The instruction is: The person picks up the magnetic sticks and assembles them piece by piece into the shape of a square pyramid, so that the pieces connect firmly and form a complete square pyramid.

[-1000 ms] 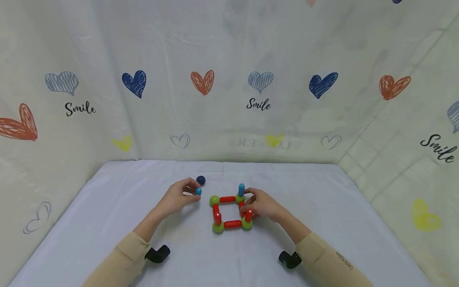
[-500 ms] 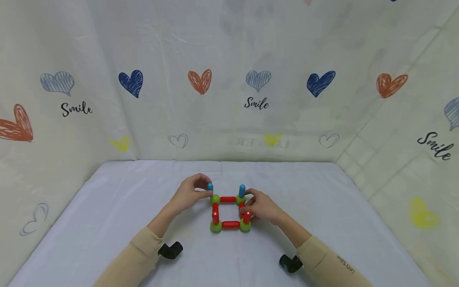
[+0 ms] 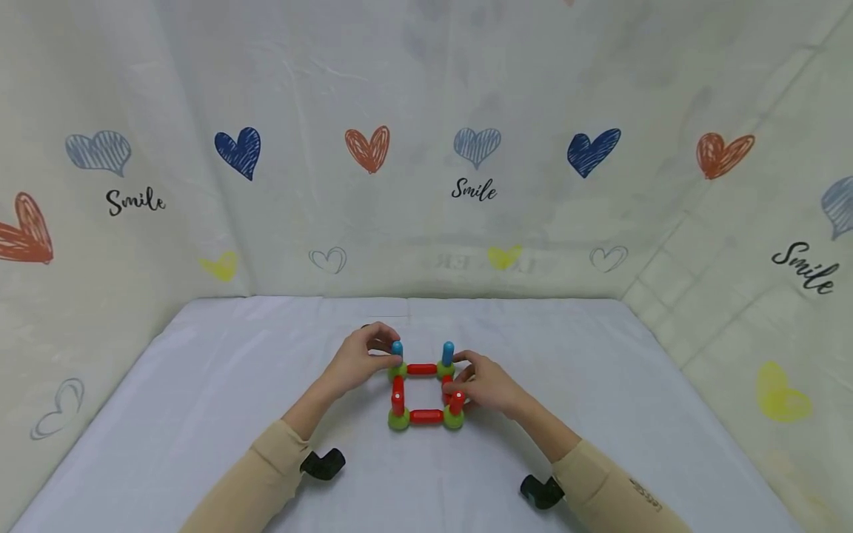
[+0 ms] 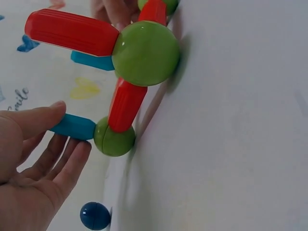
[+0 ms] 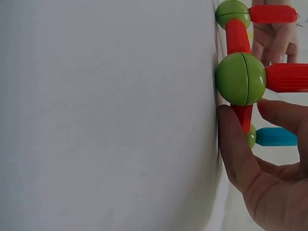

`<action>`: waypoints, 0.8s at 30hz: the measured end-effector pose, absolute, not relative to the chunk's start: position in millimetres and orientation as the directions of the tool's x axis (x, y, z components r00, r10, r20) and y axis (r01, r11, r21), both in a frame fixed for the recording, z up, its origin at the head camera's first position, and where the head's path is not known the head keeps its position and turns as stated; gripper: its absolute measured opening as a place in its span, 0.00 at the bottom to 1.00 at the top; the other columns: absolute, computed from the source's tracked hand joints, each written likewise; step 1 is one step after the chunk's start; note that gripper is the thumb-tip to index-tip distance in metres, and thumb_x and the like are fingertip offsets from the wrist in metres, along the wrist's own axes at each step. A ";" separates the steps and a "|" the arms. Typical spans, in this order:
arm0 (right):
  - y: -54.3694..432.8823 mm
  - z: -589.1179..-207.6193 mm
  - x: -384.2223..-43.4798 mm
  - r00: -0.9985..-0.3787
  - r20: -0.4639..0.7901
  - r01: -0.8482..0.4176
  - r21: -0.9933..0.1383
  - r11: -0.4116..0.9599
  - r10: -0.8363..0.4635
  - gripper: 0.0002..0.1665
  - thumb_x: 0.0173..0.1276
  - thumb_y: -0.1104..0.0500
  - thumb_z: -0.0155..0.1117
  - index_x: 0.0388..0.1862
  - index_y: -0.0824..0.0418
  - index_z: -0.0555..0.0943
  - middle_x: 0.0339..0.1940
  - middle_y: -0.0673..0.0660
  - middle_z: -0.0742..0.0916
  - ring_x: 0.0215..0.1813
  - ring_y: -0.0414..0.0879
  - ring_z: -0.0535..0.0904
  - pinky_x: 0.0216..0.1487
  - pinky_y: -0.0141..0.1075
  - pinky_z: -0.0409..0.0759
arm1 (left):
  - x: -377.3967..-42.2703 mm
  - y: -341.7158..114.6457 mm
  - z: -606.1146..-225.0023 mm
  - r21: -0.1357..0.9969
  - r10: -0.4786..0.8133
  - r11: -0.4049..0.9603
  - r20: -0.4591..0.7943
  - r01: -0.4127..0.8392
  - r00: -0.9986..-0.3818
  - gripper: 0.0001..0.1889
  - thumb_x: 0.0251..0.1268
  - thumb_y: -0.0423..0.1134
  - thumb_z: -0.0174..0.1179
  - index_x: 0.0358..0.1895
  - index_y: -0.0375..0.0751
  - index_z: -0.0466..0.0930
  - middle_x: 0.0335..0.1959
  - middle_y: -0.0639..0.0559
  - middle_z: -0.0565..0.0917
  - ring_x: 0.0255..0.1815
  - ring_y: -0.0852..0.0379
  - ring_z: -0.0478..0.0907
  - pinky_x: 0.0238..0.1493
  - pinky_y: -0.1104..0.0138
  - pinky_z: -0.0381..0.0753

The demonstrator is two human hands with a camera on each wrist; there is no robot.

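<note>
On the white table lies a square frame of red rods [image 3: 426, 417] joined by green balls [image 3: 398, 420] at the corners. My left hand [image 3: 365, 357] pinches an upright light-blue rod [image 4: 77, 127] between thumb and fingers; its lower end meets the far-left green ball [image 4: 114, 137]. With thumb and fingers, my right hand [image 3: 489, 381] grips the red rod [image 5: 243, 115] along the frame's right side. Another light-blue rod [image 3: 449, 353] stands on the far-right ball, close to the right fingertips. Two red rods [image 5: 288, 78] rise from the near corners.
A dark-blue ball [image 4: 95, 215] sits on the table beyond the left hand, nearly hidden in the head view. Black wrist cameras [image 3: 323, 464] jut from both sleeves. A white cloth wall [image 3: 426, 222] with printed hearts stands behind the table.
My left hand has carried the light-blue rod rightward, turned it upright and brought it onto the far-left green ball. The right hand keeps its grip on the frame, which has shifted slightly.
</note>
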State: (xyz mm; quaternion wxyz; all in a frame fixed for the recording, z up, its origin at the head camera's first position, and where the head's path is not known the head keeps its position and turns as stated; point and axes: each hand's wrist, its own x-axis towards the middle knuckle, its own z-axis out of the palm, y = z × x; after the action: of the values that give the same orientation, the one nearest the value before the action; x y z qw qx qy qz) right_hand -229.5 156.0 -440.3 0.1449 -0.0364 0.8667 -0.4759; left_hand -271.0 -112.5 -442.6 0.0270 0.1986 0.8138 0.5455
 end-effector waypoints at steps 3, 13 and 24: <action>159.7 -439.6 -225.1 -0.962 -0.189 0.052 -0.837 0.545 -0.198 0.29 0.68 0.58 0.73 0.65 0.63 0.74 0.42 0.56 0.83 0.39 0.48 0.82 0.39 0.41 0.87 | -269.5 -114.6 -445.2 0.899 0.344 0.322 0.180 0.296 -0.921 0.19 0.63 0.34 0.74 0.55 0.41 0.79 0.48 0.52 0.82 0.52 0.51 0.82 0.52 0.59 0.84; 180.2 -430.6 -202.0 -0.951 -0.090 -0.059 -0.888 0.457 -0.297 0.19 0.71 0.63 0.67 0.57 0.66 0.75 0.50 0.59 0.82 0.50 0.53 0.81 0.45 0.43 0.87 | -243.9 -130.9 -443.7 0.922 0.325 0.294 0.150 0.251 -0.934 0.17 0.66 0.38 0.71 0.53 0.39 0.78 0.50 0.45 0.82 0.53 0.50 0.81 0.51 0.62 0.84; 183.4 -427.3 -182.0 -0.883 -0.068 -0.095 -0.943 0.320 -0.464 0.20 0.73 0.65 0.66 0.62 0.63 0.76 0.59 0.58 0.82 0.65 0.56 0.76 0.64 0.47 0.77 | -217.9 -137.7 -439.7 0.977 0.603 0.140 0.045 0.161 -0.797 0.21 0.67 0.36 0.71 0.61 0.39 0.78 0.58 0.40 0.81 0.63 0.47 0.78 0.59 0.64 0.80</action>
State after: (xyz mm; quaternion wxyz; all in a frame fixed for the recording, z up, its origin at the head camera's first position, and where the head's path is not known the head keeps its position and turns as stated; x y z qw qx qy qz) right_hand -182.0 183.4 -427.3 0.1659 -0.1757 0.7952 -0.5561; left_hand -217.9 -137.7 -439.7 0.1834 0.2606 0.7324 0.6017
